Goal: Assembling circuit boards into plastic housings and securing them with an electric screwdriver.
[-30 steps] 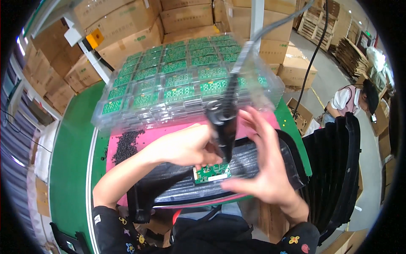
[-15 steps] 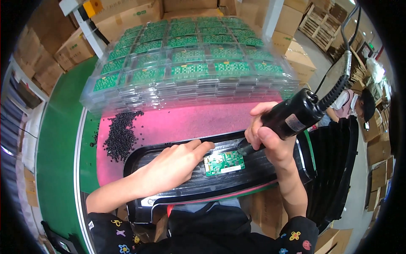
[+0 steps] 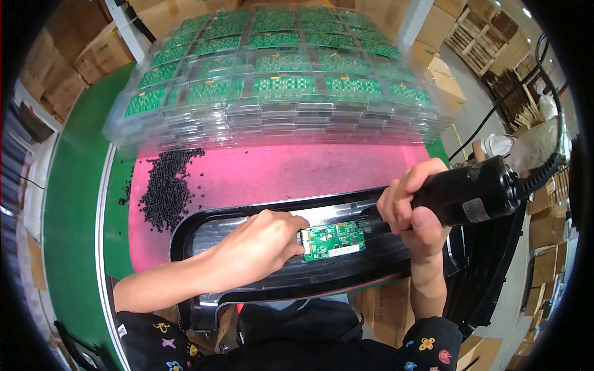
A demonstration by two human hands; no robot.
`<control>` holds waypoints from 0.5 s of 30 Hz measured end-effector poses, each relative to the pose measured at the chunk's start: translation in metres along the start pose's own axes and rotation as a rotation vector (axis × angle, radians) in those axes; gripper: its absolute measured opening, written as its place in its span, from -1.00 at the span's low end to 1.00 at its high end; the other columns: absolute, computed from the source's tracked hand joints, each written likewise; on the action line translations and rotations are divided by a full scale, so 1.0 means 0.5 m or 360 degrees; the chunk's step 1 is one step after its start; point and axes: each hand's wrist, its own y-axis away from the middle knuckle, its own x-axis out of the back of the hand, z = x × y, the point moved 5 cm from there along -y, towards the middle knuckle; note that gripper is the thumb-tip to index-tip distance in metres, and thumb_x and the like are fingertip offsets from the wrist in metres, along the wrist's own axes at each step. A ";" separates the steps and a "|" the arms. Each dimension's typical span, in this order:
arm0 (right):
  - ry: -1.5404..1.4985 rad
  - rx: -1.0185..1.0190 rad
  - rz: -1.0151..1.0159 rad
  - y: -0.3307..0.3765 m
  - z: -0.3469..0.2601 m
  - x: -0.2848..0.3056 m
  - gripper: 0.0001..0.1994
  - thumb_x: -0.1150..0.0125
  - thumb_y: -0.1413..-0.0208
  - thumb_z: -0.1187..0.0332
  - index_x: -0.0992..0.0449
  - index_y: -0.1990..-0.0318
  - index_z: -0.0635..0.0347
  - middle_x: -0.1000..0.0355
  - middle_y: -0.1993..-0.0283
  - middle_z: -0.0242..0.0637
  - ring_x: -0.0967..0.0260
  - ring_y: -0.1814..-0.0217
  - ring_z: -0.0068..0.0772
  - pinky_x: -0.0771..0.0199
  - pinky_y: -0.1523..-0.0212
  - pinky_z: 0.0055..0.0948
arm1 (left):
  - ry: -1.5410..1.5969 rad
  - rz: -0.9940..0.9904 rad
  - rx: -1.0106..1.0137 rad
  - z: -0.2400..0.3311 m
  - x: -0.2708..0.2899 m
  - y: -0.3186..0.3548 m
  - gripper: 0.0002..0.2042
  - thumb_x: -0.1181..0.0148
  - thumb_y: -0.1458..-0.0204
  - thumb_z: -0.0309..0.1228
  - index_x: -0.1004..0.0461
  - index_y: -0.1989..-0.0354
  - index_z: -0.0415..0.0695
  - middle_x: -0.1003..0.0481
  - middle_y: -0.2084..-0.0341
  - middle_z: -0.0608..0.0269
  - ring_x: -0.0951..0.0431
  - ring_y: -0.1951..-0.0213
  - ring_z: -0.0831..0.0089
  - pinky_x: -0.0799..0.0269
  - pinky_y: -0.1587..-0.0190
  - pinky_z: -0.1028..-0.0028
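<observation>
A green circuit board (image 3: 333, 242) with a white label strip lies in a long black plastic housing (image 3: 216, 284). My left hand (image 3: 263, 241) is closed at the board's left end, thumb and bent fingers against that edge; part of the grip is hidden under the hand. A black corded electric screwdriver (image 3: 465, 191) lies nearly level in my right hand (image 3: 416, 207), which is wrapped around its front part. The tool's narrow nose points left at the board's right end. Whether the bit touches the board or a screw cannot be made out.
A pile of small black screws (image 3: 166, 195) rests on the pink mat (image 3: 281, 173). Behind it stand stacked clear trays (image 3: 278, 117) of green boards. More black housings (image 3: 476, 272) lean at the right. The screwdriver's cable (image 3: 560, 130) rises at the upper right.
The screwdriver has swung from a steeper tilt to nearly level, and my right hand has shifted right. My left thumb has come to the board's left edge. The view has shifted slightly.
</observation>
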 end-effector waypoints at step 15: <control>0.0058 -0.0034 0.0046 0.006 -0.002 -0.002 -0.62 -0.33 -0.02 0.48 -0.24 0.09 0.24 -0.25 0.56 -0.41 -0.19 0.56 -0.63 -0.25 0.51 -0.57 | 0.0027 0.0024 -0.0040 0.006 0.000 -0.003 -0.69 -0.35 0.05 -0.55 -0.49 0.13 -0.38 -0.52 0.47 -0.02 -0.56 0.43 0.10 -0.47 0.35 0.25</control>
